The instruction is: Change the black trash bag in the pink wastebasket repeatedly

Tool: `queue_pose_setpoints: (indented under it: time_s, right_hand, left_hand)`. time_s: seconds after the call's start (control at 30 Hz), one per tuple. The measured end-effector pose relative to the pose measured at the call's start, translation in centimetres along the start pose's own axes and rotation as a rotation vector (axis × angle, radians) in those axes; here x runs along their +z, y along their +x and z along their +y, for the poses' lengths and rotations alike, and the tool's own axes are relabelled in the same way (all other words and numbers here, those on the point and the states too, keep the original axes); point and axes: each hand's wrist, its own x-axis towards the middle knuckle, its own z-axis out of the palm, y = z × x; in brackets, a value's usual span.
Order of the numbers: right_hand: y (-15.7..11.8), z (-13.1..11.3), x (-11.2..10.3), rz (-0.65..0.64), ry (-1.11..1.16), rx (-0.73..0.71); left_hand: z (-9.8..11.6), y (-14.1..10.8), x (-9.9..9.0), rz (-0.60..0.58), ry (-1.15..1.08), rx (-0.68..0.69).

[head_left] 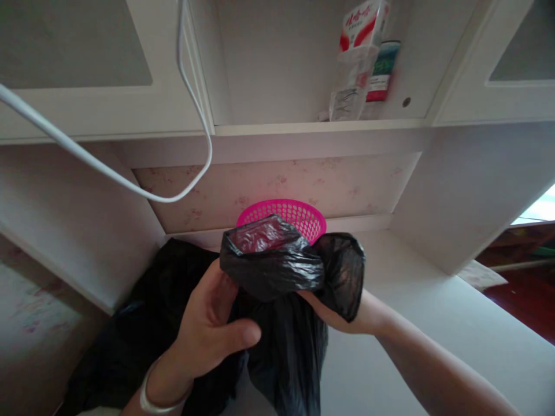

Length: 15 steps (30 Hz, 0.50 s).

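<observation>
A black plastic bag hangs in front of me, its upper part bunched and its lower part trailing down. My left hand is at the bag's left side, thumb spread away from the fingers, whose tips are hidden behind the plastic. A bracelet circles that wrist. On the right, my right hand grips the bag, with a gathered loop of plastic lying over it. Just behind the bag stands a pink perforated basket, partly covered by it.
More black plastic lies at the left. A white cable loops across the upper left. Overhead, a cabinet shelf holds a clear bottle and a green and red can. White panels stand on both sides.
</observation>
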Motion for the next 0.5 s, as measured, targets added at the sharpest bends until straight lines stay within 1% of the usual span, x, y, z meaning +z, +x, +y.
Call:
queue_pose_setpoints:
  time_s: [0.1, 0.23, 0.33, 0.4, 0.5]
  right_hand:
    - [0.1, 0.4, 1.7, -0.043, 0.195, 0.137]
    - [0.3, 0.8, 2.9, -0.070, 0.372, 0.247]
    - [0.2, 0.9, 3.2, -0.079, 0.406, 0.324]
    - [0.0, 0.9, 3.0, -0.081, 0.421, 0.393]
    - [-0.5, 1.3, 2.1, -0.123, 0.426, 0.478]
  left_hand:
    - [0.8, 0.7, 0.6, 0.080, 0.090, 0.013]
    - [1.2, 1.8, 0.9, 0.095, 0.173, 0.032]
    - [1.3, 2.0, 0.8, 0.130, 0.277, 0.048]
    - [0.9, 2.0, 0.3, 0.172, 0.334, 0.043]
    - [-0.3, 1.8, -0.9, 0.256, 0.281, 0.009]
